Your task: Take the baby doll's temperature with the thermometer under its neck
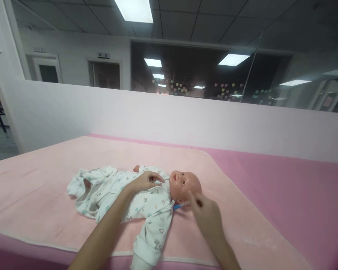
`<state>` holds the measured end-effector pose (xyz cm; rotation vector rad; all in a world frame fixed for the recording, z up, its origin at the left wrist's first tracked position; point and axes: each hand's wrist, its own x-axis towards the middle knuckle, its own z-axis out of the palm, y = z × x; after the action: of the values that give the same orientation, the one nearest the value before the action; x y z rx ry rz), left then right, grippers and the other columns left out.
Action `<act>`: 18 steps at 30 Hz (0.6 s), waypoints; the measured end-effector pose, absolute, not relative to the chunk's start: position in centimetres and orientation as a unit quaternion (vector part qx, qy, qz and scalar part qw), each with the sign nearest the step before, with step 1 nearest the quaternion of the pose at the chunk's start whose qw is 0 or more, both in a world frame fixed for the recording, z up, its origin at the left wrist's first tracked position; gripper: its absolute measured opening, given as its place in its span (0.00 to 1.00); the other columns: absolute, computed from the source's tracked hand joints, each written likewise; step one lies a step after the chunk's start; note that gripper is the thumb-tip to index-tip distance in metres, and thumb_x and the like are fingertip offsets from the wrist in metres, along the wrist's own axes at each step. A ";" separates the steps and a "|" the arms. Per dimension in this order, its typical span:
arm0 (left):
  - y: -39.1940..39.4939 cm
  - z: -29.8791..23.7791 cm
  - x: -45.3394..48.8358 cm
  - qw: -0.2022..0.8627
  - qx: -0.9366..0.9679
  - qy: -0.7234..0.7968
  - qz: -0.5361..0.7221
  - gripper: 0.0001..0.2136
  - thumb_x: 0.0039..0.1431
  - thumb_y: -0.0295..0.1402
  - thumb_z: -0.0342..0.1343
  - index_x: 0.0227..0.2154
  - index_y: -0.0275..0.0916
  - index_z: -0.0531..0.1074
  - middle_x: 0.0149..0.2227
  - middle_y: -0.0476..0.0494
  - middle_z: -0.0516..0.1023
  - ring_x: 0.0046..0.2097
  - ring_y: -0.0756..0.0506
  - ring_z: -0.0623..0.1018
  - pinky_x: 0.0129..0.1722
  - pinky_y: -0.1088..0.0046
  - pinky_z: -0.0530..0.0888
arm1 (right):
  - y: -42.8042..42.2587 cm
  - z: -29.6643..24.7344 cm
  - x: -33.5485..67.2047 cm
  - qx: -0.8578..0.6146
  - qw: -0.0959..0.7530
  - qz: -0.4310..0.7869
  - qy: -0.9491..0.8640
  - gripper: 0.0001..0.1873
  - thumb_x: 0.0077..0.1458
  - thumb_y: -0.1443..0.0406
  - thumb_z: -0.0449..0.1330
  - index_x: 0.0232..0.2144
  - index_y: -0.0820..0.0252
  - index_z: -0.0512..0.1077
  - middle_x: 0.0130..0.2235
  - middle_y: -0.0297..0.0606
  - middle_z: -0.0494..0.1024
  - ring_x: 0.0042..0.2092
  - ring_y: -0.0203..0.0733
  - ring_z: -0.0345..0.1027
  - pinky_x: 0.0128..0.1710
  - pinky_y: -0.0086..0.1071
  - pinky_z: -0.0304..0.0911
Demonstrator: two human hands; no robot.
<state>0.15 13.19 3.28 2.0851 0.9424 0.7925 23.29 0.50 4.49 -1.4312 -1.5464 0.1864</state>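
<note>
Doll-work sits at the centre: a pale plastic baby doll (186,182) with a bare head lies on its back, head to the right, dressed in a white cotton romper (109,187) printed with small pastel figures; one sleeve trails toward the near edge.

The left hand (146,181) rests on the doll's chest just below the collar, fingers (157,177) curled over the cloth; whether they pinch the fabric or only press on it I cannot tell. The right hand (207,217), somewhat blurred, hovers just beside the doll's head on the near side; its fingers are clenched on a thin stick with a blue tip (181,205), and the tip points at the doll's neck, touching or very nearly so.

Under the doll lies a pale pink fleece blanket (45,195), spread flat over a desk covered in deeper pink (284,202); the doll is near the blanket's middle, closer to its near edge. Behind the desk runs a low white partition (157,116); above it, dark glass panes (228,75) carry small heart stickers; rectangular ceiling lights (135,9) glow overhead.
</note>
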 end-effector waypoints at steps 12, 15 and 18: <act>13.4 3.2 0.1 0.387 0.745 0.408 0.360 0.14 0.46 0.37 0.57 0.35 0.35 0.76 0.25 0.47 0.70 0.30 0.48 0.67 0.28 0.76 0.61 | 0.2 13.2 24.5 -0.435 0.612 0.432 -0.500 0.26 0.49 0.57 0.58 0.10 0.57 0.49 0.10 0.23 0.48 0.14 0.26 0.40 0.15 0.26 0.40; 13.6 3.0 -0.1 0.408 0.728 0.407 0.372 0.13 0.47 0.36 0.55 0.35 0.35 0.76 0.23 0.49 0.67 0.27 0.50 0.65 0.25 0.77 0.59 | 0.2 12.7 24.0 -0.454 0.568 0.427 -0.538 0.26 0.49 0.56 0.58 0.10 0.57 0.50 0.10 0.23 0.48 0.14 0.26 0.40 0.15 0.26 0.40; 13.9 2.8 -0.3 0.415 0.720 0.407 0.378 0.13 0.47 0.33 0.53 0.35 0.35 0.75 0.19 0.52 0.60 0.23 0.52 0.59 0.22 0.77 0.54 | 0.1 12.5 23.9 -0.460 0.559 0.402 -0.560 0.26 0.49 0.55 0.57 0.09 0.57 0.49 0.10 0.23 0.48 0.15 0.26 0.39 0.16 0.27 0.41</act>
<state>-0.32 13.85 2.84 1.8095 1.0232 0.9489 23.93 0.07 12.54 -1.0857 -1.3204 0.9475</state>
